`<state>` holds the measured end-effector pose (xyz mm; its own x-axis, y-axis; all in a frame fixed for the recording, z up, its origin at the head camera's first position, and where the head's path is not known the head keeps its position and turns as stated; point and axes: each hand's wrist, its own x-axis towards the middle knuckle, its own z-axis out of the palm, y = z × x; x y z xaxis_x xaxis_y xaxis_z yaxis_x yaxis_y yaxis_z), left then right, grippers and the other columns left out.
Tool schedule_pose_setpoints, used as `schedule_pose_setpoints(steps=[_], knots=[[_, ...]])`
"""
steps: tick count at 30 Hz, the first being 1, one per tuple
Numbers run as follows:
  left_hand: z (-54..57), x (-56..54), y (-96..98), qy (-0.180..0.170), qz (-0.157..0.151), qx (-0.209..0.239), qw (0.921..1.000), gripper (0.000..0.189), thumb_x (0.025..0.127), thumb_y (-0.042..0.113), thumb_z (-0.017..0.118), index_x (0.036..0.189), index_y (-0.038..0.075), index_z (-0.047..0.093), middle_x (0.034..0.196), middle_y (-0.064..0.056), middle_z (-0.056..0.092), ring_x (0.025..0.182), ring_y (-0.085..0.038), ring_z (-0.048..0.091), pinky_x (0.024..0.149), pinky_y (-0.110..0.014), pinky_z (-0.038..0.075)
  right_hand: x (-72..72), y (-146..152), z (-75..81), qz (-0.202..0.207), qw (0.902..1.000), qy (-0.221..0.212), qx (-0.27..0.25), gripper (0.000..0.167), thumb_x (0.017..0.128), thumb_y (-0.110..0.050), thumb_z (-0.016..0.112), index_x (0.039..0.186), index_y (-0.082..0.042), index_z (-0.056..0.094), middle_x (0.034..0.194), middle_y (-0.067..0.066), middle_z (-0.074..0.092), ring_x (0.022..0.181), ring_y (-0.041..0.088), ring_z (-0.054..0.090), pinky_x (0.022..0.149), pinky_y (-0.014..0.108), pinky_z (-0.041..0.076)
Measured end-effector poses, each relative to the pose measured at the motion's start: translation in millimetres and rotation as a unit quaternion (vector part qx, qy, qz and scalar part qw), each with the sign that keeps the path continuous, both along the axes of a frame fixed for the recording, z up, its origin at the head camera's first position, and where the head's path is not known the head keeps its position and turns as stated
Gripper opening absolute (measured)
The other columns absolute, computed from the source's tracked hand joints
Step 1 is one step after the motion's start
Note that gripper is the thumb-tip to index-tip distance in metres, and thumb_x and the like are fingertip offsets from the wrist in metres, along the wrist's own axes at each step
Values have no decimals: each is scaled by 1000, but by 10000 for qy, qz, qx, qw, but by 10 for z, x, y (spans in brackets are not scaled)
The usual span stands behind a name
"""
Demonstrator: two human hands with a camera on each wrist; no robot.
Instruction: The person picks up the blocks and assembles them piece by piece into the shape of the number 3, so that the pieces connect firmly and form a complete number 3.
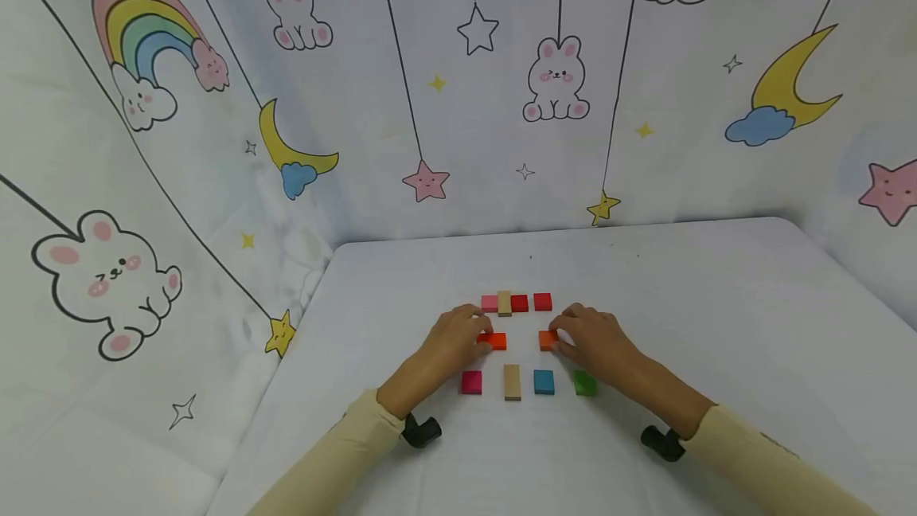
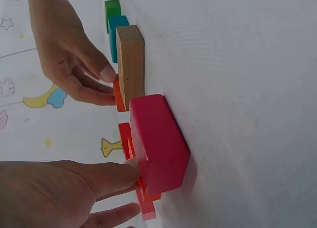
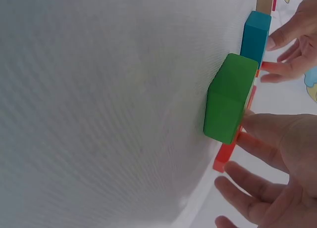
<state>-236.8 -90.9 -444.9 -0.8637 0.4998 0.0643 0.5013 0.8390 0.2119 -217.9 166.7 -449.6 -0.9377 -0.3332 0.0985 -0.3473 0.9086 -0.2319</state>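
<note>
My left hand (image 1: 453, 339) pinches a red-orange block (image 1: 497, 341) between thumb and fingers in the middle of the table. To its right, an orange block (image 1: 547, 340) lies between the thumb and fingertips of my right hand (image 1: 600, 342). A gap separates these two blocks. Nearer to me runs a row: a crimson block (image 2: 161, 144), a natural wood block (image 2: 131, 65), a blue block (image 1: 544, 382) and a green block (image 3: 230, 99). In both wrist views, the near-row blocks partly hide the ones being pinched.
Behind the hands, a natural wood block (image 1: 505, 303) stands between a pink block (image 1: 489, 304) and a red block (image 1: 519, 303). Another red block (image 1: 542, 302) sits slightly apart at right. A white cloth (image 1: 401, 285) covers the table, and a printed curtain (image 1: 501, 134) hangs behind it.
</note>
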Motion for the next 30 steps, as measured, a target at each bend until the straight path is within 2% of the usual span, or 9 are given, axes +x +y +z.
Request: schedule_pose_setpoints(steps=[7,18,30], knots=[[-4,-19,48,97,-102,-67,9999,26,96,29,80,119,16,77,135,-6,68,129,-24,60,109,-44,52,-8,-63,-4,49,10000,-2,-78,32,89,-24,87,117,-13,76,122,16,69,115,36,66,97,65,54],[17,-20,137,113,-201,-111,9997,26,97,29,79,119,16,77,133,-5,70,128,-23,62,109,-43,52,-28,-135,36,155,9998,-77,-131,30,89,-24,86,115,-12,77,122,17,69,114,36,66,95,61,57],[18,-19,185,102,-233,-43,9997,24,97,28,79,117,15,77,132,-6,69,125,-24,63,108,-42,53,-62,-165,-3,302,9991,11,-306,29,89,-23,87,114,-14,78,121,16,69,115,34,66,94,59,58]])
